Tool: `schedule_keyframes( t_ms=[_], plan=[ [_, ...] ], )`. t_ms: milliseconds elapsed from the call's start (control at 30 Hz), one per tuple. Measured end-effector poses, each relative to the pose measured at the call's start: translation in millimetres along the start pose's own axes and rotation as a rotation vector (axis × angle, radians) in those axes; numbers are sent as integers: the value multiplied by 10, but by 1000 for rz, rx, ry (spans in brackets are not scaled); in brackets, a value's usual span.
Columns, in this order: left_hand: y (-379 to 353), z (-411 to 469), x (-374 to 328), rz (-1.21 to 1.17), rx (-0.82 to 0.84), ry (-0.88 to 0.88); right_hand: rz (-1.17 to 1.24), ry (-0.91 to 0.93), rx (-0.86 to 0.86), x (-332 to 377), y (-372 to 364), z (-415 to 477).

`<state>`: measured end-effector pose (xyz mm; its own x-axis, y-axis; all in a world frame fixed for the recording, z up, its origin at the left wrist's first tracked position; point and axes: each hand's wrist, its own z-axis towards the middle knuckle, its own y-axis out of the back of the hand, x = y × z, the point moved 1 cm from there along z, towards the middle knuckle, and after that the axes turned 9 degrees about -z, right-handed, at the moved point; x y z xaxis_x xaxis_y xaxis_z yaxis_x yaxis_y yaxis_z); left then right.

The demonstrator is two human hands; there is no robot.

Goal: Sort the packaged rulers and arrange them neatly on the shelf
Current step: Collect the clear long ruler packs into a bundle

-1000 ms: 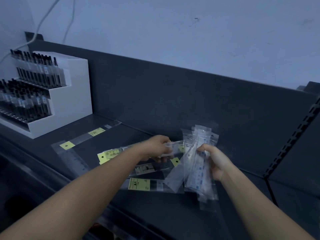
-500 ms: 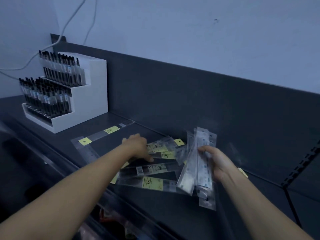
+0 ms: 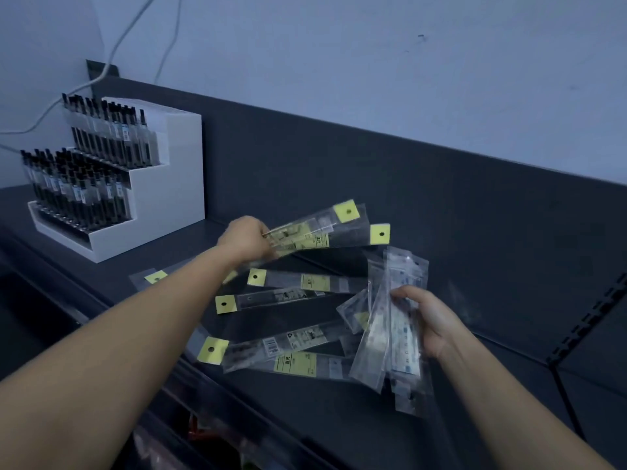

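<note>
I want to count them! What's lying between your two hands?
In the head view, two clear yellow-tagged ruler packs lie on the dark shelf between left hand and right hand.

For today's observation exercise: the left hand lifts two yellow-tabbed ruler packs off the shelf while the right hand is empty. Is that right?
Not quite. The head view shows the right hand gripping a bundle of clear ruler packs. The left hand does lift two yellow-tabbed ruler packs.

Loose clear-sleeved rulers with yellow tags (image 3: pixel 298 283) lie on the dark grey shelf (image 3: pixel 339 418), right of the white stepped pen stand (image 3: pixel 169 184).
</note>
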<state>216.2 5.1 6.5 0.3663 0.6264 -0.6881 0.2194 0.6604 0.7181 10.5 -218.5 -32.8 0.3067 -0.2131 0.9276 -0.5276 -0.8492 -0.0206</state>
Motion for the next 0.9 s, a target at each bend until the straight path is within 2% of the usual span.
schedule_keyframes(
  t_ms=[233, 533, 667, 900],
  plan=[
    [-27, 49, -2, -5, -26, -115, -2, 5, 6, 43, -16, 22],
    [-9, 64, 0, -158, 118, -45, -42, -1, -8, 77, -19, 10],
    [-3, 77, 20, -167, 96, -18, -38, 4, -13, 85, -41, 0],
    [41, 96, 68, -344, 59, 18, -43, -9, 14, 76, -79, 3]
  ],
)
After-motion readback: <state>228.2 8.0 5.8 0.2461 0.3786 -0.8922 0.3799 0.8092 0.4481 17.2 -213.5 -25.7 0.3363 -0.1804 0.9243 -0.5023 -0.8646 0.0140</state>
